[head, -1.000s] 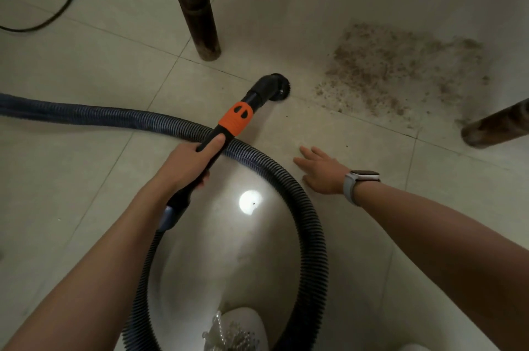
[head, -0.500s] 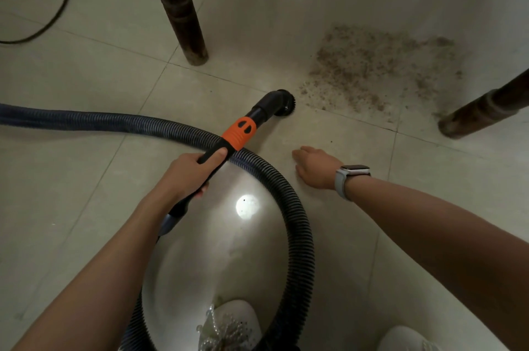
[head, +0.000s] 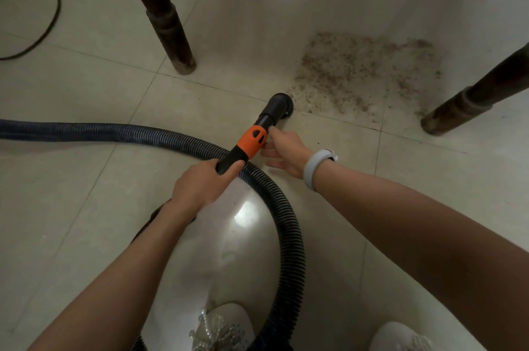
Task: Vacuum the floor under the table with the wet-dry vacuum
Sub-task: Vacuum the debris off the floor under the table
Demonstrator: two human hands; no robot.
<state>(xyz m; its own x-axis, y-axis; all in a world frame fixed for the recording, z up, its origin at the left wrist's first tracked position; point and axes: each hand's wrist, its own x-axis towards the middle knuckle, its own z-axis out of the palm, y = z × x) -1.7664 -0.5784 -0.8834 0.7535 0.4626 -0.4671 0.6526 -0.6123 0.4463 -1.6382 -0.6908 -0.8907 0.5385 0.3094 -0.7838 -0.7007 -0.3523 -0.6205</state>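
Glossy pale floor tiles [head: 86, 221] spread beneath a dark-legged table. A person's left hand [head: 200, 187] is wrapped around the black wand [head: 233, 157] of a wet-dry vacuum, while the right hand [head: 286, 150], fingers loosely spread, touches the orange collar [head: 252, 141] without closing on it. At the far end, the round brush nozzle [head: 279, 105] sits at the near-left edge of a dirt patch [head: 363, 72] between two table legs [head: 166, 21]. Rigid and probably light, the wand suits a grip below the collar; the ribbed hose [head: 289, 233] looping near the shoes looks flexible and liable to drag.
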